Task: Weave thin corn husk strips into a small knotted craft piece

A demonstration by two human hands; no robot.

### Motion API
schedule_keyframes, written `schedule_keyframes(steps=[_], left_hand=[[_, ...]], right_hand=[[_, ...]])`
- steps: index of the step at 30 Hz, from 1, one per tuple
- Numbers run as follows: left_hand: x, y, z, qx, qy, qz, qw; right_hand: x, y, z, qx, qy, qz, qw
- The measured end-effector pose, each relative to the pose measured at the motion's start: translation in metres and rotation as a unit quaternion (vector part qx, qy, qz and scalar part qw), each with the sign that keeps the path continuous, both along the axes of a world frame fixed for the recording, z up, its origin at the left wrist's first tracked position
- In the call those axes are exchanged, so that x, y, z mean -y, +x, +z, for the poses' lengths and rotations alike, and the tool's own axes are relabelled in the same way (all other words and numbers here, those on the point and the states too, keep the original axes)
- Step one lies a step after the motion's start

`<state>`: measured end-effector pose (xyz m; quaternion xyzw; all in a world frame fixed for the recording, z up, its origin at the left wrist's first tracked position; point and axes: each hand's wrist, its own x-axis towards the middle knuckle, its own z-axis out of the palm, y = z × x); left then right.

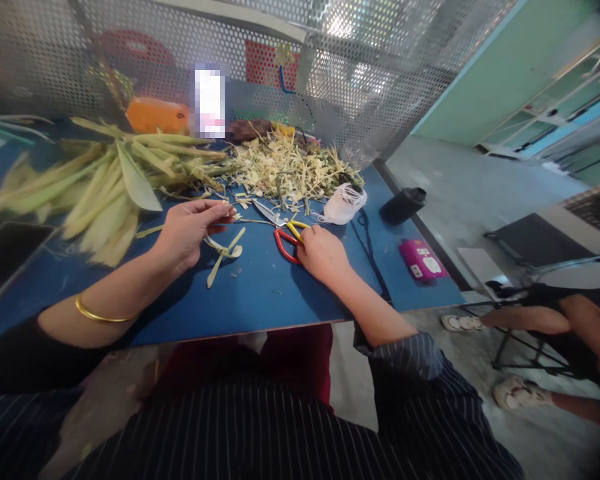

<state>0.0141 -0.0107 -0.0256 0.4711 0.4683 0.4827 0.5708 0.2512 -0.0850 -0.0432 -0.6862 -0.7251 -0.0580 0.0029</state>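
Note:
My left hand [186, 233] is closed in a pinch on a small pale piece of leaf strip [233, 212], mostly hidden by the fingertips. My right hand [325, 253] grips a pair of scissors [283, 228] by their red and yellow handles, close to the tabletop. The blades are slightly apart and point up and left, toward the left fingertips. Below the left hand, a curled strip of pale green leaf [225, 255] lies on the blue table [253, 293]. Behind the scissors rises a pile of leaf scraps [290, 167].
Long dried leaves [105, 193] cover the left side. At the back stand an orange container [157, 116] and a perforated metal screen [260, 27]. A ball of white string [344, 203], black bottle [403, 205] and purple packet [423, 259] lie rightward. Another person [540, 318] sits at right.

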Motion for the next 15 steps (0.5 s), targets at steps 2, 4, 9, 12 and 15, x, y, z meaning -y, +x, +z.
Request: schedule_keyframes(steps=[2, 4, 9, 12, 15], left_hand=[[-0.001, -0.001, 0.002, 0.01, -0.002, 0.006, 1.0], [-0.001, -0.002, 0.004, 0.019, -0.005, 0.008, 1.0], [0.0, -0.001, 0.002, 0.024, -0.011, -0.001, 1.0], [0.0, -0.001, 0.002, 0.028, -0.02, -0.001, 0.999], [-0.001, -0.003, 0.003, 0.027, -0.017, -0.001, 0.999]], right_hand=[[0.007, 0.007, 0.01, -0.012, -0.051, 0.024, 0.998], [0.011, 0.02, 0.023, -0.066, -0.115, 0.053, 0.99], [-0.023, 0.047, 0.017, -0.145, 0.045, -0.05, 0.987], [-0.052, 0.05, -0.005, -0.125, 0.041, -0.089, 0.987], [-0.064, 0.049, -0.021, -0.105, 0.052, -0.099, 0.988]])
